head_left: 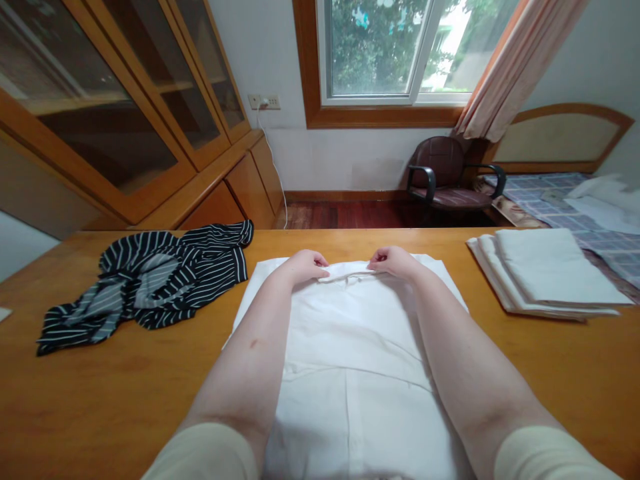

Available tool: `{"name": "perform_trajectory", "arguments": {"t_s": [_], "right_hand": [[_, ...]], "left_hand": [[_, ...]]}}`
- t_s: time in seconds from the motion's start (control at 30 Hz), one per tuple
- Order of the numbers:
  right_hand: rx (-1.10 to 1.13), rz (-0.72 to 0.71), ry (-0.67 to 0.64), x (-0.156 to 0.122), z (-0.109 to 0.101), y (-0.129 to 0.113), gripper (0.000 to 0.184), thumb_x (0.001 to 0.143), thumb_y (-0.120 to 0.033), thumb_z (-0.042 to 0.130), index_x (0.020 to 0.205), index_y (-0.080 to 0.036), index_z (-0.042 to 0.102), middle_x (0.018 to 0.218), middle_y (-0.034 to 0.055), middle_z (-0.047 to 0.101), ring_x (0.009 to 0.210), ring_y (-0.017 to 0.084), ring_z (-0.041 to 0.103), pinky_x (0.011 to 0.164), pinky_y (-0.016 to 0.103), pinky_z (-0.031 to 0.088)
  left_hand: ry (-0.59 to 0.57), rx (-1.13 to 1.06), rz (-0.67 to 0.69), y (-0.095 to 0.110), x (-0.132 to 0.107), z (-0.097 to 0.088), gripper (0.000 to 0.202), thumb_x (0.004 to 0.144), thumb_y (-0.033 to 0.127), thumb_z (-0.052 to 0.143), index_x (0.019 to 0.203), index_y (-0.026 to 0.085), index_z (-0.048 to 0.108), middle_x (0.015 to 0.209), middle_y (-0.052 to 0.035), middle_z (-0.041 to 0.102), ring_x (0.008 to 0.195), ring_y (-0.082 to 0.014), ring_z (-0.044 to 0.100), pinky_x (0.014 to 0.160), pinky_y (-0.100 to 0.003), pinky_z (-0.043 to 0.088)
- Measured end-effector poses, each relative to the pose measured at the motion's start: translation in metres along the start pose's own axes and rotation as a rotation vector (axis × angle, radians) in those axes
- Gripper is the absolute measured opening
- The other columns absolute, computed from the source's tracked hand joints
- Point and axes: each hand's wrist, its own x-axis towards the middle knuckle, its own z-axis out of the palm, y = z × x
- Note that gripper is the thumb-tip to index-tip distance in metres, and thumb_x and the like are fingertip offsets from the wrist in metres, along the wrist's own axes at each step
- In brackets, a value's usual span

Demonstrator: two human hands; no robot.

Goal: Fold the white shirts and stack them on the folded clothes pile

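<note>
A white shirt [350, 327] lies spread in front of me, its far edge with the collar [345, 270] pointing away. A cross seam and a middle seam run over its near part. My left hand [305, 267] pinches the left end of the collar between thumb and fingers. On the collar's right end, my right hand [393, 261] has its fingers closed in the same way. Both forearms reach over the shirt and cover part of its sides. The near end of the shirt runs out of view at the bottom.
The wooden table [165, 393] carries a crumpled black-and-white striped garment [150, 280] at left and a stack of folded white cloth [550, 270] at right. Beyond the table stand a glass-door cabinet [200, 153], an office chair [445, 170] and a bed [550, 193].
</note>
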Motion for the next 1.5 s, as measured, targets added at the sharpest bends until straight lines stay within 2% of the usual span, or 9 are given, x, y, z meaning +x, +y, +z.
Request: {"name": "perform_trajectory", "arguments": {"t_s": [0.37,0.6,0.77,0.97,1.07,1.17,1.33,1.4,1.5], "right_hand": [[-0.056,0.024,-0.034,0.001,0.000,0.004,0.016,0.069,-0.032,0.066,0.079,-0.019,0.067,0.075,0.0009,0.067,0.065,0.013,0.056,0.058,0.022,0.039],[-0.126,0.087,0.163,0.008,0.009,0.002,0.018,0.075,-0.036,0.058,0.072,-0.019,0.062,0.063,0.0004,0.062,0.057,0.013,0.050,0.053,0.024,0.033],[-0.066,0.112,0.188,0.010,0.012,0.002,0.011,0.068,-0.029,0.065,0.069,-0.019,0.060,0.064,-0.0009,0.063,0.058,0.012,0.052,0.054,0.022,0.034],[-0.034,0.056,0.243,0.015,0.016,0.011,0.007,0.065,-0.023,0.066,0.069,-0.020,0.062,0.066,-0.0018,0.064,0.059,0.012,0.055,0.053,0.021,0.036],[-0.047,0.110,0.214,0.015,0.015,0.010,0.006,0.067,-0.024,0.067,0.070,-0.020,0.066,0.066,-0.0009,0.065,0.061,0.013,0.056,0.054,0.022,0.036],[-0.114,0.126,0.198,0.012,0.013,0.004,0.007,0.070,-0.025,0.065,0.072,-0.020,0.068,0.068,0.0008,0.067,0.062,0.014,0.057,0.056,0.023,0.037],[-0.363,-0.220,0.317,0.004,0.010,-0.012,0.023,0.085,-0.033,0.053,0.077,-0.020,0.070,0.084,0.0063,0.069,0.081,0.018,0.058,0.072,0.027,0.039],[-0.350,-0.345,0.285,0.001,0.011,-0.018,0.024,0.087,-0.034,0.051,0.082,-0.020,0.070,0.085,0.0055,0.069,0.082,0.017,0.058,0.075,0.026,0.039],[-0.314,-0.371,0.184,-0.003,0.016,-0.023,0.019,0.082,-0.032,0.056,0.091,-0.021,0.069,0.088,0.0050,0.068,0.079,0.016,0.058,0.072,0.025,0.039]], "left_hand": [[0.098,0.017,0.018,-0.003,0.004,0.006,0.015,0.074,0.034,0.060,0.076,0.020,0.064,0.073,0.0003,0.066,0.066,-0.0148,0.056,0.057,-0.025,0.037],[0.112,0.033,-0.078,0.001,0.005,0.008,0.016,0.072,0.034,0.065,0.078,0.019,0.064,0.077,-0.0009,0.066,0.067,-0.0150,0.057,0.057,-0.025,0.038],[0.145,0.095,-0.109,0.002,0.007,0.008,0.019,0.068,0.032,0.070,0.081,0.020,0.065,0.080,-0.0021,0.067,0.069,-0.0167,0.058,0.059,-0.026,0.039],[0.373,0.169,0.241,0.015,0.002,0.005,0.014,0.081,0.029,0.053,0.085,0.021,0.065,0.088,-0.0032,0.065,0.081,-0.0170,0.058,0.070,-0.027,0.042],[0.288,0.186,0.389,0.024,-0.003,0.008,0.018,0.080,0.036,0.057,0.088,0.022,0.065,0.089,-0.0020,0.066,0.081,-0.0169,0.058,0.072,-0.027,0.043],[0.230,0.280,0.417,0.028,-0.004,0.013,0.020,0.076,0.036,0.062,0.090,0.023,0.066,0.090,-0.0017,0.067,0.084,-0.0185,0.059,0.074,-0.028,0.043],[0.273,0.331,0.359,0.026,-0.002,0.016,0.016,0.083,0.033,0.056,0.090,0.024,0.067,0.092,-0.0016,0.068,0.087,-0.0189,0.059,0.075,-0.028,0.042],[0.275,0.320,0.328,0.027,-0.003,0.016,0.019,0.085,0.032,0.052,0.094,0.025,0.067,0.094,-0.0019,0.068,0.088,-0.0191,0.059,0.076,-0.028,0.042],[0.270,0.284,0.287,0.029,-0.004,0.014,0.023,0.085,0.028,0.051,0.103,0.026,0.065,0.102,-0.0027,0.067,0.095,-0.0196,0.058,0.081,-0.028,0.042]]}}
